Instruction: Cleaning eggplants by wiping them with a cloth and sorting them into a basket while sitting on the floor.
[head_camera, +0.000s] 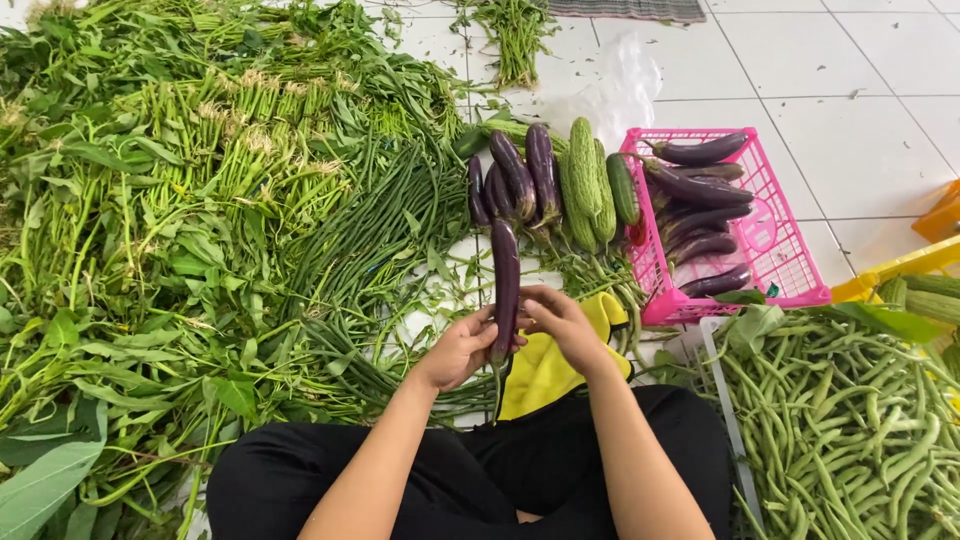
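Long slim dark-purple eggplant (505, 285) at frame centre, glossy, upright, stem end down, left hand (462, 348) and right hand (560, 322) both wrapped around its lower part, pink basket (790, 262) of eggplants at right, leafy greens (170, 220) filling the left

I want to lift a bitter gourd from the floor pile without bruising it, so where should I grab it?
Probably take the front bitter gourd around its thick middle, coming down from above. It lies lengthwise on top, between the eggplants and the pink basket, so its bumpy upper side is exposed while its tapered ends are crowded.
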